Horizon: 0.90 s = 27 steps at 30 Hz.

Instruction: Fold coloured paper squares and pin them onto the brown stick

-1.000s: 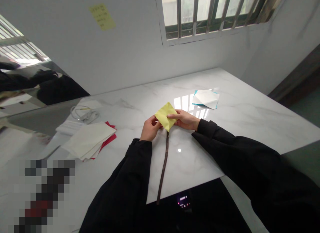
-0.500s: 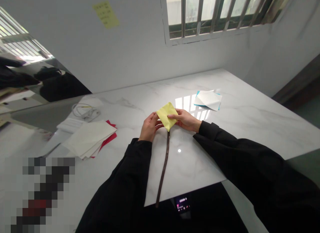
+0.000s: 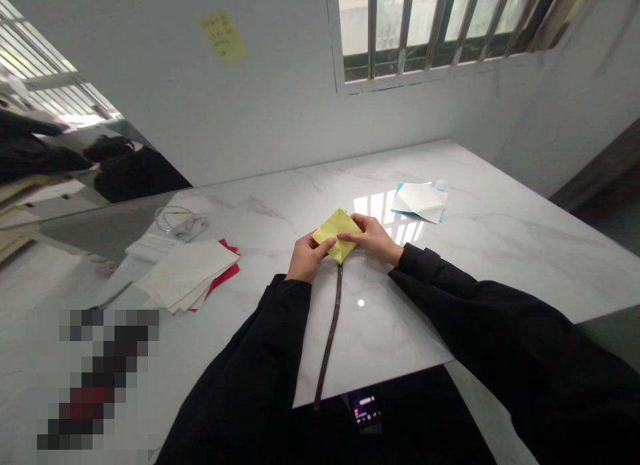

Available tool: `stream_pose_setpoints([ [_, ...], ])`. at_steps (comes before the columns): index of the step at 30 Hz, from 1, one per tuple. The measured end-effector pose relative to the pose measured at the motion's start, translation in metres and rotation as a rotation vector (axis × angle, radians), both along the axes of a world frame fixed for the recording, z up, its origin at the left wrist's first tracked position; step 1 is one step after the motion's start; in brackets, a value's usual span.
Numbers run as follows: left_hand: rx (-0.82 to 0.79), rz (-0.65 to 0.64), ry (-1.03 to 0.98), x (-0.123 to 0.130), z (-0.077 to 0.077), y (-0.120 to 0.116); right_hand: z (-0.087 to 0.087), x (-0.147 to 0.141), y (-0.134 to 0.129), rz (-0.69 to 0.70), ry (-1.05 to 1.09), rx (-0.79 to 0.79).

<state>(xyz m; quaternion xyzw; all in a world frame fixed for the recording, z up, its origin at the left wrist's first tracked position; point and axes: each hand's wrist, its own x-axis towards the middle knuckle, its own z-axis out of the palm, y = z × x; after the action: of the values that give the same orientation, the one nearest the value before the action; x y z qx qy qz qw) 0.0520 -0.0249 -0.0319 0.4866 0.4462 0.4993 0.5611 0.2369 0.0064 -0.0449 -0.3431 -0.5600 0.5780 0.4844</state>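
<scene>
A square of yellow paper (image 3: pixel 341 223), turned corner-down, is held between my two hands above the table. My left hand (image 3: pixel 306 257) grips its left side, the thumb lying on the front face near the middle. From the other side my right hand (image 3: pixel 376 238) is closed on it, its thumb also pressed close to the centre. The fingers behind the paper are mostly hidden. A thin brown stick (image 3: pixel 331 332) runs from the paper's lower corner toward the table's near edge. Its upper end is hidden by the paper.
White and red paper sheets (image 3: pixel 187 275) lie to the left, with a coiled cable (image 3: pixel 181 223) behind them. White and blue sheets (image 3: pixel 420 202) rest at the back right. A lit phone (image 3: pixel 367 410) is below the marble-patterned table's (image 3: pixel 480 252) near edge.
My left thumb has come onto the front of the yellow paper, near the right thumb. The paper now sits more squarely corner-down. The whole view has shifted slightly.
</scene>
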Motion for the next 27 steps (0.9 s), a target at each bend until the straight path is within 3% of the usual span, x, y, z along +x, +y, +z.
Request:
stream_pose_setpoints([
  [10, -0.031, 0.042, -0.041, 0.0048, 0.0006, -0.0011, 0.0006, 0.0059, 0.0021, -0.145, -0.217, 0.193],
  [27, -0.018, 0.141, 0.018, 0.009, -0.0014, -0.0014, 0.0043, 0.0052, -0.0021, -0.254, -0.24, 0.242],
])
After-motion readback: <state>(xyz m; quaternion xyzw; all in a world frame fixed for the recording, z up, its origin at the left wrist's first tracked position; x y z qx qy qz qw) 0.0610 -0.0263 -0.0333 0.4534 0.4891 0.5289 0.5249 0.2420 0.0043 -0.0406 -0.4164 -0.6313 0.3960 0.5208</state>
